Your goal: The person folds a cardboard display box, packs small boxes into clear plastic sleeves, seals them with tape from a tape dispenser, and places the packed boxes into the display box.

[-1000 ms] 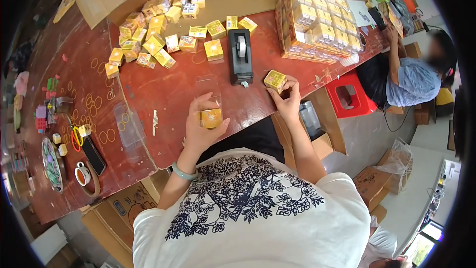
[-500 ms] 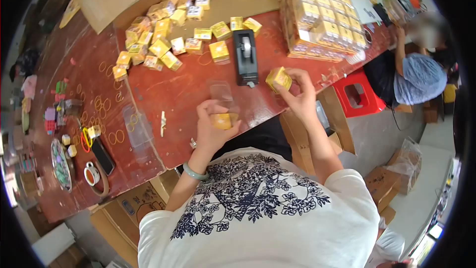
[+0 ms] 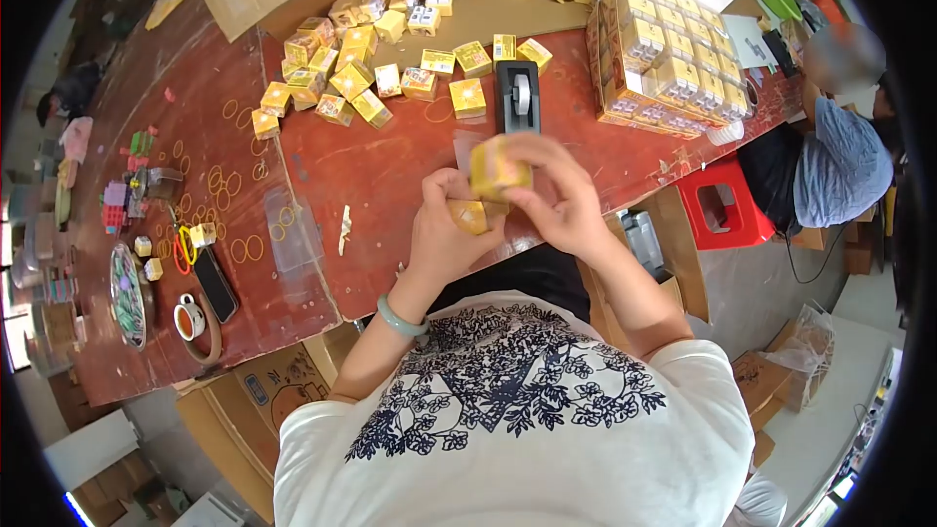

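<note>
My left hand [image 3: 447,229] is closed around a small yellow box [image 3: 468,217] near the front edge of the red table. Just above it, my right hand [image 3: 564,197] grips another small yellow box [image 3: 498,171], blurred by motion. The two boxes are close together, and I cannot tell whether they touch. Behind the right hand's box is a black tape dispenser [image 3: 508,102], its lower end partly hidden. A piece of clear plastic [image 3: 466,144] shows beside the dispenser.
Many loose yellow boxes [image 3: 351,80] lie at the back, some by an open carton. Stacked boxes [image 3: 673,49] fill a carton at right. Rubber bands [image 3: 217,179], a phone [image 3: 216,285] and a cup [image 3: 185,319] lie left. A person [image 3: 839,156] sits beyond a red stool [image 3: 717,210].
My right hand has moved left with its box, up to the box in my left hand. The whole view has shifted, so the table things appear further right.
</note>
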The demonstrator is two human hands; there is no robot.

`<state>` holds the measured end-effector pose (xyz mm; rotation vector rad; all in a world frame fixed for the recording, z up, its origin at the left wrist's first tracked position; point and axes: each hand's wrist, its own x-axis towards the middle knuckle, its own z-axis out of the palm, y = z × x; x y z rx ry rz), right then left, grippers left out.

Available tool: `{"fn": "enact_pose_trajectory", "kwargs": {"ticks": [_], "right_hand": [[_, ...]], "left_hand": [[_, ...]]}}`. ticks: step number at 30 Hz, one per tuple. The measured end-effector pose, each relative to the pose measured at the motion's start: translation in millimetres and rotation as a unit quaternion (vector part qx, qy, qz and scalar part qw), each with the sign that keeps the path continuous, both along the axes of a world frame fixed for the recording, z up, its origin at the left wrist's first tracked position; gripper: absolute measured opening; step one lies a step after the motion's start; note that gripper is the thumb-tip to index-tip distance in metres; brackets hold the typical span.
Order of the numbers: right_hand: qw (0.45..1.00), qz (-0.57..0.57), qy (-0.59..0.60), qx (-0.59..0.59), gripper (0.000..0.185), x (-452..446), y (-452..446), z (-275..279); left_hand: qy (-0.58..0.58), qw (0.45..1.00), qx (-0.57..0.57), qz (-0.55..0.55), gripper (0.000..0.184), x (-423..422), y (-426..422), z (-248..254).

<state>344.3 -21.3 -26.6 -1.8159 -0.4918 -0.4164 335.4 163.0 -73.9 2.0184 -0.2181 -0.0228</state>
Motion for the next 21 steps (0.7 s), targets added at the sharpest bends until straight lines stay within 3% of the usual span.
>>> {"fn": "enact_pose_trajectory", "kwargs": {"ticks": [1, 3, 4, 8, 10, 11, 13, 17, 21], "right_hand": [[1.0, 0.003, -0.004, -0.002, 0.037, 3.8, 1.6, -2.6], [0.957, -0.126, 0.043, 0.258, 0.034, 14.3, 4.9, -4.5], [0.958, -0.12, 0.038, 0.258, 0.034, 21.5, 4.0, -1.5], [0.989, -0.128, -0.028, 0.074, 0.032, 64.4, -11.0, 13.0], [0.997, -0.026, -0.021, -0.063, 0.031, 89.6, -0.8, 12.3], [0.997, -0.025, -0.027, -0.063, 0.031, 103.9, 7.0, 8.7], [0.982, -0.017, -0.043, -0.186, 0.03, 138.0, 23.0, -6.0], [0.958, -0.089, 0.015, -0.273, 0.036, 261.6, 37.2, -44.5], [0.929, -0.116, 0.035, -0.35, 0.044, 305.1, 55.3, -74.0]], "left_hand": [[-0.002, 1.0, -0.01, -0.004, 0.072, 2.0, 2.7, 1.4], [-0.011, 0.999, -0.029, -0.009, 0.071, 6.2, 9.8, 5.3], [-0.018, 0.999, -0.03, -0.005, 0.071, 6.7, 14.3, 6.3], [0.014, 0.998, -0.06, 0.022, 0.069, -3.8, 34.5, -2.0], [-0.013, 0.997, -0.061, 0.048, 0.07, -3.8, 44.3, -4.6], [-0.032, 0.995, -0.062, 0.07, 0.07, -3.7, 49.1, -6.2], [-0.066, 0.989, -0.064, 0.113, 0.071, -4.5, 59.6, -10.1], [-0.065, 0.988, -0.049, 0.135, 0.072, -6.4, 77.7, -20.8], [-0.051, 0.987, -0.04, 0.148, 0.072, -10.8, 84.8, -21.0]]}}
